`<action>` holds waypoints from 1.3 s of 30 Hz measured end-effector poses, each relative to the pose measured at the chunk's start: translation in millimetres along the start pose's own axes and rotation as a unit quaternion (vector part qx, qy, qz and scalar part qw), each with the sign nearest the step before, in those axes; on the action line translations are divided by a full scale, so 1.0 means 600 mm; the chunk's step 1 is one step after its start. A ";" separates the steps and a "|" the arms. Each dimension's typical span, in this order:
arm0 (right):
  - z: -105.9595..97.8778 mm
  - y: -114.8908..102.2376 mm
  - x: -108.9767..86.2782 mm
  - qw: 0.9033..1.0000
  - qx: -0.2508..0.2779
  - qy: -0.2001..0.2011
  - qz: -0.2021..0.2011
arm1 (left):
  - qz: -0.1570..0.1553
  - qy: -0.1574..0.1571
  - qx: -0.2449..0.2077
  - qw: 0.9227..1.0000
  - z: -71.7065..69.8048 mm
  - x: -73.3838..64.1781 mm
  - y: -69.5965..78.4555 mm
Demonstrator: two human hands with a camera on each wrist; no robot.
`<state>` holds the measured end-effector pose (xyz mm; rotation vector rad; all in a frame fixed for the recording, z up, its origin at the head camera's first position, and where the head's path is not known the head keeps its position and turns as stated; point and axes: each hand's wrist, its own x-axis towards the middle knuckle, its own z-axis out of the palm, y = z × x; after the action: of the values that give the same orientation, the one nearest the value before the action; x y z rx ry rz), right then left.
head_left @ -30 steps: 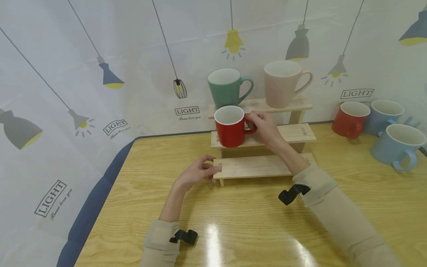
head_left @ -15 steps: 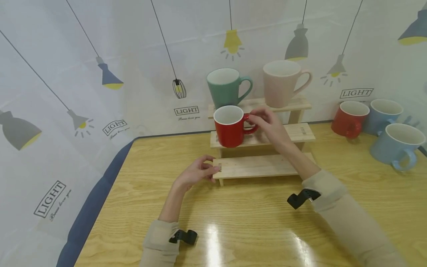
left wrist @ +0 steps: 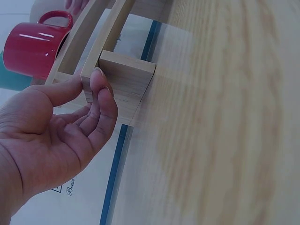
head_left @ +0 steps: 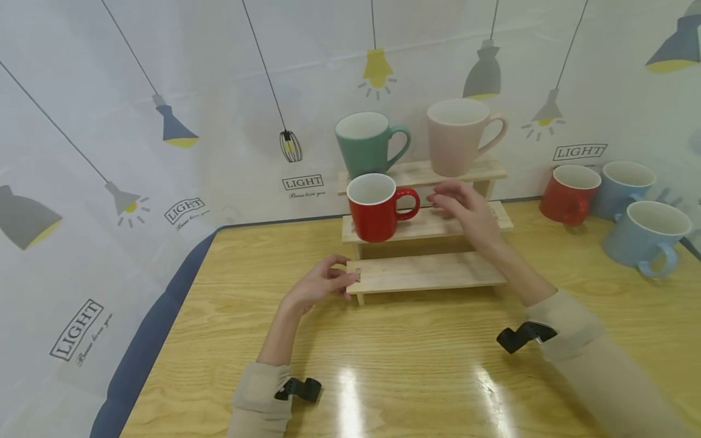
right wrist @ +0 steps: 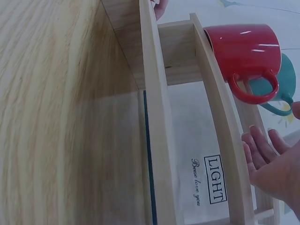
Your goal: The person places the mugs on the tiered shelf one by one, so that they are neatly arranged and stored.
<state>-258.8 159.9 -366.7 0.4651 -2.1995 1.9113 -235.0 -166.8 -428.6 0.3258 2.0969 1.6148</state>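
Observation:
A red mug (head_left: 373, 213) with a white inside stands upright at the left end of the middle step of a three-step wooden rack (head_left: 421, 274). Its handle points right. To the right of that handle, apart from it, my right hand (head_left: 473, 216) hovers over the middle step with loosely bent fingers and nothing in them. My left hand (head_left: 317, 285) grips the left end of the lowest step; the left wrist view shows thumb and fingers pinching the wooden board (left wrist: 105, 47). On the top step are a green mug (head_left: 361, 146) at left and a pink mug (head_left: 453, 140) at right.
Another red mug (head_left: 566, 198) and two blue mugs, one at the back (head_left: 627, 185) and a lighter blue mug (head_left: 646, 237) in front, stand on the wooden table (head_left: 405, 359) at right. Behind the rack hangs a pale cloth (head_left: 230, 109) printed with lamps.
My right hand has let go of the red mug's handle and moved right, away from it. The red mug stays on the middle step. My left hand keeps its grip on the rack.

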 end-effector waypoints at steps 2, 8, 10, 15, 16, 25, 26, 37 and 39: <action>-0.009 0.003 -0.006 1.000 -0.008 0.005 -0.001 | 0.001 -0.001 -0.002 1.000 0.000 -0.001 0.000; -0.041 0.010 -0.022 1.000 0.012 0.013 -0.024 | -0.001 -0.001 -0.001 1.000 0.001 -0.001 0.001; -0.053 0.012 -0.027 0.999 0.026 0.014 -0.036 | -0.002 0.000 0.000 1.000 0.001 -0.002 0.002; -0.084 0.016 -0.038 0.997 0.056 0.017 -0.056 | -0.003 0.004 0.002 1.000 0.001 -0.002 0.002; -0.090 0.017 -0.040 0.996 0.057 0.019 -0.058 | -0.002 0.005 0.003 1.000 0.001 -0.002 0.003; -0.152 0.034 -0.055 0.991 0.055 0.101 -0.066 | -0.004 0.004 0.005 1.000 0.001 -0.002 0.004; -0.160 0.036 -0.056 0.991 0.040 0.115 -0.060 | -0.004 0.004 0.005 1.000 0.001 -0.002 0.004; -0.248 0.064 -0.066 0.958 -0.113 0.252 0.075 | -0.008 0.006 0.003 1.000 0.002 -0.001 0.003; -0.258 0.068 -0.067 0.951 -0.106 0.276 0.090 | -0.009 0.007 0.004 1.000 0.002 -0.001 0.003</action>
<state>-245.1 322.1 -394.9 -0.2877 -2.0697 1.5932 -234.3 -165.7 -427.0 0.2976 2.1112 1.6044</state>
